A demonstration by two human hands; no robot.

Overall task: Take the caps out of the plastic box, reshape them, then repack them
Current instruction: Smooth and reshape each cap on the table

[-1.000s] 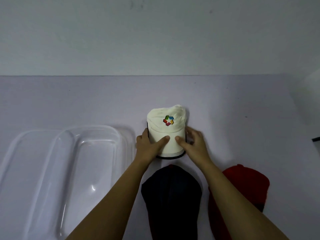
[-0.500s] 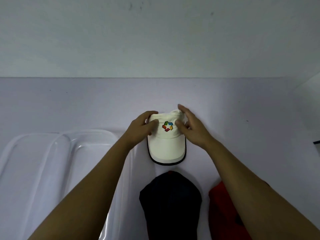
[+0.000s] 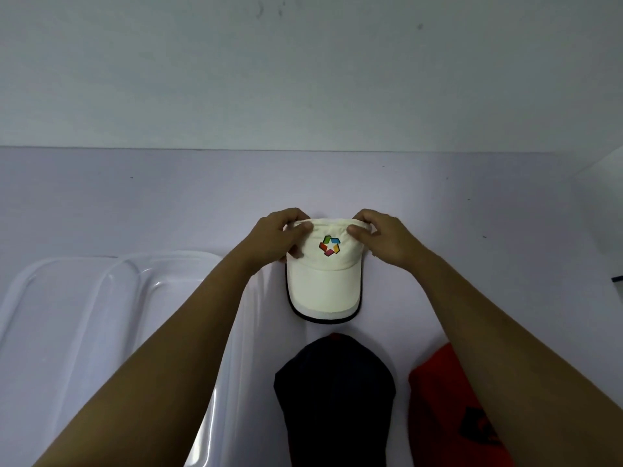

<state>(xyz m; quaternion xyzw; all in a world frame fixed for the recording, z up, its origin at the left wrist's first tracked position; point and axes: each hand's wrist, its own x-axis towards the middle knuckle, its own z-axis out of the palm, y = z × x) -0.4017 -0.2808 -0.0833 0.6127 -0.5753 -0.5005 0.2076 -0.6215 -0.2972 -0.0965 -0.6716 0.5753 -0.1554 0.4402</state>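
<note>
Left hand [image 3: 278, 235] and right hand [image 3: 382, 239], fingers curled, pinch the white cap's [image 3: 325, 281] crown edge (fingertips probably tucked behind it), forearms outstretched.

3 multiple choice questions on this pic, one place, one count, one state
1. Where does the dark cap lie? A nearer than the white cap; B beyond it; C on top of it.
2. How many caps show? A two; B three; C five.
3. What are the hands doing? A both pinch the white cap's crown; B both lie flat on the dark cap; C both idle.
1 A: this side of the white brim. 2 B: white, dark and red cap. 3 A: left hand and right hand grip the crown's far edge.
</note>
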